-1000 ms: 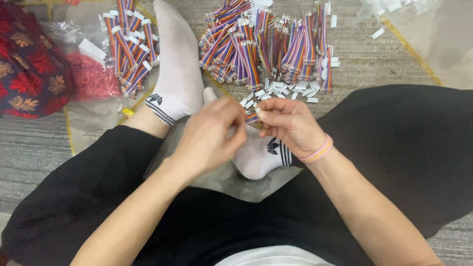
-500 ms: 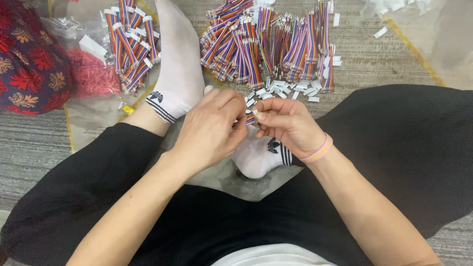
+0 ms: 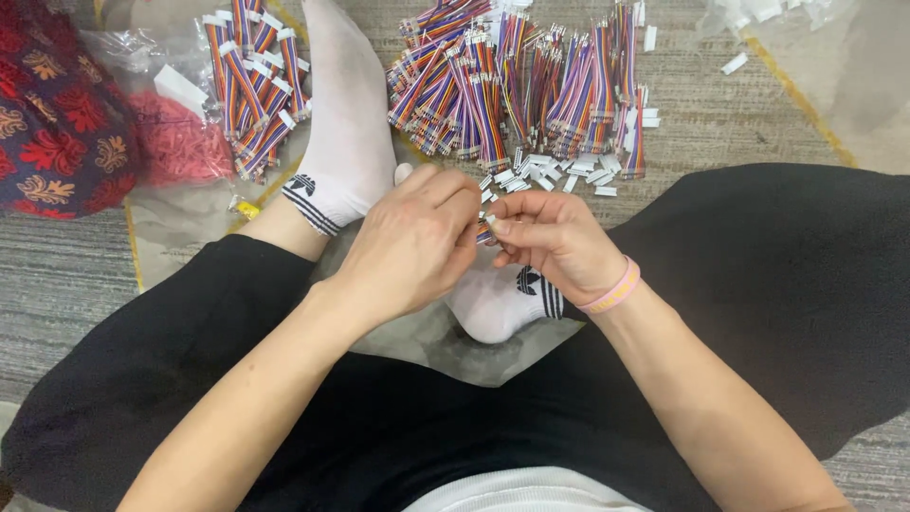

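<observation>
Pinching a small striped cable piece point(image 3: 485, 230) between both hands, left hand point(image 3: 412, 245) fingers curled shut, right hand point(image 3: 555, 245) fingertips point(image 3: 500, 228) closed on it, cable pile point(image 3: 526, 81) beyond.

A woven grey mat point(image 3: 57, 284) covers the floor, its ribbed weave running to the left and right edges; a yellow stripe point(image 3: 791, 85) crosses it diagonally near the top right corner; the light is even and soft, casting only faint shadows.
</observation>
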